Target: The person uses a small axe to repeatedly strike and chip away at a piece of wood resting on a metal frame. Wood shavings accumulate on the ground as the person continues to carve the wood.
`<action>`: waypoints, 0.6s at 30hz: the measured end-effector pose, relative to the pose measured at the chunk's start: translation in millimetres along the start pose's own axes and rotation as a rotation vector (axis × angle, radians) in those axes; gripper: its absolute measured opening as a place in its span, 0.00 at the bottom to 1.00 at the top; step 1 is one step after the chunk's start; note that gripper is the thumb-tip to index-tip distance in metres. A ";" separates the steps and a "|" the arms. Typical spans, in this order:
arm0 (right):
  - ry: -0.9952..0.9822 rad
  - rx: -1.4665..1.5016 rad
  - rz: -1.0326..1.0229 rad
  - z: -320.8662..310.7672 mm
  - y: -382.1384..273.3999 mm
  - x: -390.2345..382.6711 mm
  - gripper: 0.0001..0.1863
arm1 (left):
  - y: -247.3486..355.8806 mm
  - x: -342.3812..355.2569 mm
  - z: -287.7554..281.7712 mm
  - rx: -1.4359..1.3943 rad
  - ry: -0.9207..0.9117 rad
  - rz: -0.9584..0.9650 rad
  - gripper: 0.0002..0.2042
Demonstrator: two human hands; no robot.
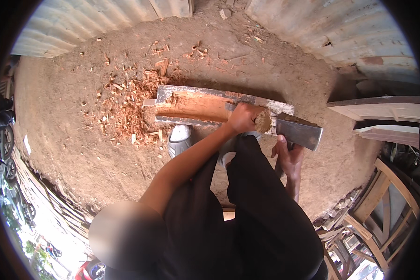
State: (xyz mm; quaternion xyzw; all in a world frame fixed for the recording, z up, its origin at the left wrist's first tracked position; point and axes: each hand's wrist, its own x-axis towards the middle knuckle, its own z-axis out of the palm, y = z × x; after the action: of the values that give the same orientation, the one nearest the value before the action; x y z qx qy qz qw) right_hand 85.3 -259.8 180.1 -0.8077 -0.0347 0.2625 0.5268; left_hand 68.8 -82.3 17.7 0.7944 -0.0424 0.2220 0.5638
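Note:
A curved, trough-like piece of wood [196,108] lies crosswise in front of my legs, its hollow raw orange-brown and its edges pale and weathered. My left hand [243,117] is closed around a chisel [263,122], whose battered, round wooden handle end points to the right. The short dark blade shows left of my fist, against the hollow of the wood. Just right of the handle end, my right hand [291,157] grips an axe [299,132] close below its heavy steel head. A narrow gap seems to separate the head from the chisel handle.
Orange wood chips [133,105] are heaped around the wood's left end on the dirt floor. My grey shoes [179,140] are at its near side. Corrugated sheets [340,32] stand at the far side. Curved boards [378,111] and a wooden frame [387,205] lean at the right.

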 end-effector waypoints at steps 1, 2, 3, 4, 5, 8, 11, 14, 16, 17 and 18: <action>0.006 -0.002 0.002 2.9 -1.5 1.2 0.18 | 0.6 -0.6 1.4 -0.002 0.025 -0.025 0.12; -0.026 -0.082 0.005 2.8 1.0 3.1 0.18 | 1.1 -0.9 2.8 -0.004 0.050 -0.050 0.13; -0.057 -0.161 0.004 3.0 5.1 6.5 0.18 | 1.9 1.1 2.7 -0.003 0.076 -0.072 0.14; -0.058 -0.170 0.003 2.3 5.7 6.5 0.18 | 2.5 2.6 1.6 -0.015 0.072 -0.071 0.14; -0.057 -0.178 0.003 1.7 6.0 5.4 0.18 | 3.0 3.7 0.1 -0.028 0.068 -0.069 0.14; 0.003 -0.057 0.001 7.2 3.6 -5.9 0.19 | 1.2 0.9 0.4 -0.051 0.106 -0.074 0.14; -0.002 -0.128 -0.051 7.6 19.2 0.8 0.20 | -1.5 2.2 7.2 -0.008 0.072 -0.082 0.14; -0.033 -0.133 0.006 5.0 13.9 1.3 0.19 | -0.3 3.3 7.7 0.052 0.030 -0.089 0.14; 0.058 0.016 0.062 12.4 24.1 -0.9 0.16 | 1.1 1.7 8.5 0.044 0.018 -0.094 0.15; 0.105 0.088 0.093 13.8 27.7 -3.6 0.15 | 1.5 -0.4 8.3 0.023 0.014 -0.102 0.15; 0.073 0.041 0.116 14.1 27.3 -2.0 0.15 | -0.1 1.5 6.5 0.012 0.009 -0.100 0.15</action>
State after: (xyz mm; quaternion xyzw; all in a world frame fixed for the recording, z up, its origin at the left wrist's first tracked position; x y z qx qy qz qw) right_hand 71.0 -260.8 152.8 -0.8065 0.0370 0.2636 0.5280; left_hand 72.2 -87.9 16.5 0.7978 0.0011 0.1975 0.5697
